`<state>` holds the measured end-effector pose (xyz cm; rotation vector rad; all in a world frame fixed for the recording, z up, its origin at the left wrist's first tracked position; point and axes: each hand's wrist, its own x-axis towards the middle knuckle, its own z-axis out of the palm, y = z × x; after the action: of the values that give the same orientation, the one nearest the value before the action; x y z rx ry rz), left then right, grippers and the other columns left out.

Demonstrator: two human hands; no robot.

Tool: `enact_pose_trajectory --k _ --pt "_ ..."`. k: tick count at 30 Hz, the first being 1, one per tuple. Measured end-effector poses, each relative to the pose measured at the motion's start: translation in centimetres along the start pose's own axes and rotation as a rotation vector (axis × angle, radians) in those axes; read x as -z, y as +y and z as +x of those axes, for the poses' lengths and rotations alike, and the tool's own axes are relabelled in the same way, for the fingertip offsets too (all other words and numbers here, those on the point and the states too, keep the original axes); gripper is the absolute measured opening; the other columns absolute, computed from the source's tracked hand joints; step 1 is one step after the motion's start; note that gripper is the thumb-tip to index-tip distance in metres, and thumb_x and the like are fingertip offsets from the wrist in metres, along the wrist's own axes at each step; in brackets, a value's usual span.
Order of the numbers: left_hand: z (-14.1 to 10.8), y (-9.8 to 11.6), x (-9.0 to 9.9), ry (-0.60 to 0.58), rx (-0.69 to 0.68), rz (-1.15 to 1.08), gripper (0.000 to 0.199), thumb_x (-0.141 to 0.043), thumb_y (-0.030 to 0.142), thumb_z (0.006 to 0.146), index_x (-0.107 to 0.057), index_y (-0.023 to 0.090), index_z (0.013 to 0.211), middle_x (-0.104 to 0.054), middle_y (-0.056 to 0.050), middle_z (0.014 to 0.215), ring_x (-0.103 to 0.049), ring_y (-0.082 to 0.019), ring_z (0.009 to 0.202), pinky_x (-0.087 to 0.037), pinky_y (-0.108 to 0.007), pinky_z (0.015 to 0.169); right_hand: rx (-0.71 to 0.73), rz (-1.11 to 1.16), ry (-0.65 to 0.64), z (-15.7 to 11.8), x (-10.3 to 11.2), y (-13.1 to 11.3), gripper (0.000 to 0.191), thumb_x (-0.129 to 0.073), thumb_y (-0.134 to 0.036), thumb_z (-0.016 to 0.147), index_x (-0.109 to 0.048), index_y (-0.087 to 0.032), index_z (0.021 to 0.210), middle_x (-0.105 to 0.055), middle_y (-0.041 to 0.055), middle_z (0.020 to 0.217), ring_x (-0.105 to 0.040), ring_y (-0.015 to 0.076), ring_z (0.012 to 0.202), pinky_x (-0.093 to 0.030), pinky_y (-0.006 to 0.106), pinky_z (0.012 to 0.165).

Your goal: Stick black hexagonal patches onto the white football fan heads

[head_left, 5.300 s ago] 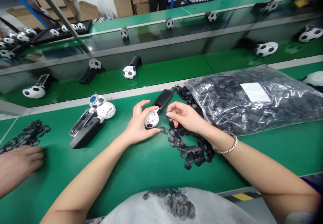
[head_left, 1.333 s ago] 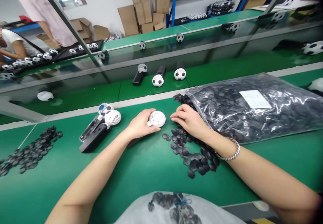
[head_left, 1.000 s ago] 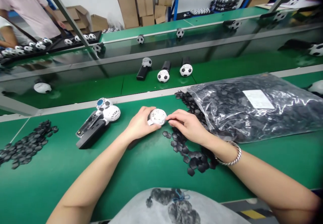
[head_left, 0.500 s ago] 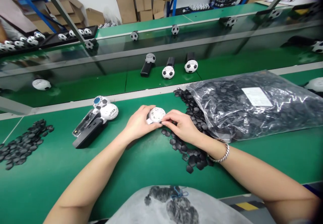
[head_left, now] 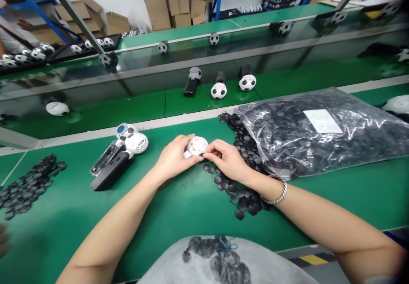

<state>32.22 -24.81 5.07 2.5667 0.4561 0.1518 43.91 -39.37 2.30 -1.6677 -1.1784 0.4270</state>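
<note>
My left hand (head_left: pixel 176 156) is closed around a white ball-shaped housing (head_left: pixel 198 146) with openings in its shell. At its right edge, my right hand (head_left: pixel 223 158) pinches a small black piece, mostly hidden by the fingertips, against the housing. Beside and below my right hand lies a spread of loose black pentagon pieces (head_left: pixel 230 186). To the left of my hands rest handheld units with black handles (head_left: pixel 111 169) and white football-like heads (head_left: pixel 136 143).
A clear plastic bag (head_left: pixel 287 143) full of black pieces lies on the right. Another heap of black pieces (head_left: pixel 28 186) is at far left, near a blurred co-worker's hand (head_left: pixel 3 239). Beyond the bench edge, a green belt (head_left: pixel 143 109) carries football-headed units (head_left: pixel 219 91).
Units on the near belt have shifted right, and those on the far raised strip left. A blurred hand has appeared at the left edge. My hands keep nearly the same pose.
</note>
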Motion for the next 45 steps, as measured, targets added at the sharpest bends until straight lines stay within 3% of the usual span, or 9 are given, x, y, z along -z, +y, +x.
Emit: enact_pose_trajectory --k 8,12,18,23,27,32,39,42,45 --pt "0.0 0.4 -0.1 0.022 -0.028 0.050 0.057 -0.061 0.044 0.071 -0.049 0.018 0.120 -0.058 -0.006 0.108 -0.057 -0.023 0.093 -0.048 -0.032 0.074 -0.124 0.091 -0.006 0.5 0.0 0.5 0.014 -0.063 -0.023 0.074 -0.050 -0.018 0.072 -0.051 -0.0032 0.067 -0.047 0.0089 0.058 -0.040 0.022 0.056" --pt "-0.1 0.3 0.4 -0.005 0.011 0.078 0.062 -0.061 0.047 0.069 -0.046 0.022 0.123 -0.057 -0.005 0.114 -0.057 -0.024 0.097 -0.048 -0.033 0.075 -0.148 -0.038 -0.093 0.3 0.8 0.5 0.019 -0.064 -0.029 0.074 -0.050 -0.018 0.069 -0.050 -0.0045 0.061 -0.045 0.0084 0.054 -0.036 0.021 0.052" --pt "0.0 0.0 1.2 -0.027 -0.002 0.184 0.060 -0.055 0.018 0.065 -0.046 0.023 0.124 -0.056 -0.002 0.122 -0.051 -0.026 0.107 -0.041 -0.038 0.088 0.007 -0.493 -0.313 -0.6 0.9 -0.5 0.011 -0.066 -0.028 0.075 -0.064 -0.021 0.082 -0.059 0.0035 0.086 -0.054 0.0175 0.080 -0.038 0.027 0.062" --pt "0.0 0.1 0.7 0.012 -0.085 0.210 0.065 -0.042 0.005 0.065 -0.045 0.028 0.125 -0.053 0.002 0.127 -0.050 -0.024 0.107 -0.036 -0.041 0.089 0.018 -0.434 -0.381 -0.5 0.6 -1.1 0.006 -0.065 -0.015 0.074 -0.060 -0.019 0.077 -0.060 0.0005 0.075 -0.054 0.0150 0.073 -0.040 0.026 0.062" --pt "0.2 -0.2 0.5 0.004 -0.180 0.179 0.067 -0.040 0.002 0.065 -0.045 0.030 0.125 -0.052 0.004 0.129 -0.047 -0.021 0.108 -0.028 -0.043 0.098 0.089 -0.271 -0.325 -0.3 1.7 -0.8 0.013 -0.057 -0.012 0.079 -0.062 -0.019 0.089 -0.064 0.0012 0.080 -0.058 0.0133 0.072 -0.044 0.025 0.066" --pt "0.3 -0.5 0.2 -0.041 -0.226 0.192 0.067 -0.037 0.000 0.069 -0.044 0.033 0.126 -0.049 0.006 0.132 -0.036 -0.022 0.121 -0.012 -0.053 0.107 0.146 -0.247 -0.188 -0.2 2.7 -0.5 0.011 -0.056 -0.015 0.081 -0.063 -0.021 0.087 -0.067 0.0011 0.084 -0.061 0.0140 0.076 -0.047 0.026 0.069" --pt "0.2 -0.3 0.4 -0.062 -0.216 0.182 0.061 -0.045 0.007 0.071 -0.045 0.035 0.126 -0.053 0.004 0.125 -0.031 -0.026 0.125 -0.007 -0.058 0.106 0.418 -0.297 -0.196 -0.2 2.5 -0.1 0.024 -0.043 -0.013 0.087 -0.065 -0.021 0.089 -0.065 0.0038 0.087 -0.059 0.0141 0.080 -0.048 0.027 0.071" --pt "0.2 0.0 0.3 -0.081 -0.207 0.149 0.066 -0.063 0.030 0.066 -0.041 0.032 0.129 -0.052 0.000 0.126 -0.029 -0.031 0.126 -0.001 -0.059 0.106 0.536 -0.427 -0.159 -0.1 1.9 0.1 0.025 -0.040 -0.015 0.089 -0.065 -0.019 0.092 -0.065 0.0060 0.086 -0.057 0.0166 0.079 -0.046 0.031 0.070" --pt "0.2 0.3 -0.2 -0.017 -0.164 0.134 0.072 -0.066 0.053 0.061 -0.045 0.028 0.126 -0.056 -0.003 0.121 -0.032 -0.032 0.123 0.000 -0.057 0.107 0.580 -0.480 -0.118 -0.2 1.3 0.3 0.023 -0.040 -0.021 0.090 -0.063 -0.018 0.091 -0.064 0.0067 0.079 -0.057 0.0177 0.077 -0.045 0.033 0.071"
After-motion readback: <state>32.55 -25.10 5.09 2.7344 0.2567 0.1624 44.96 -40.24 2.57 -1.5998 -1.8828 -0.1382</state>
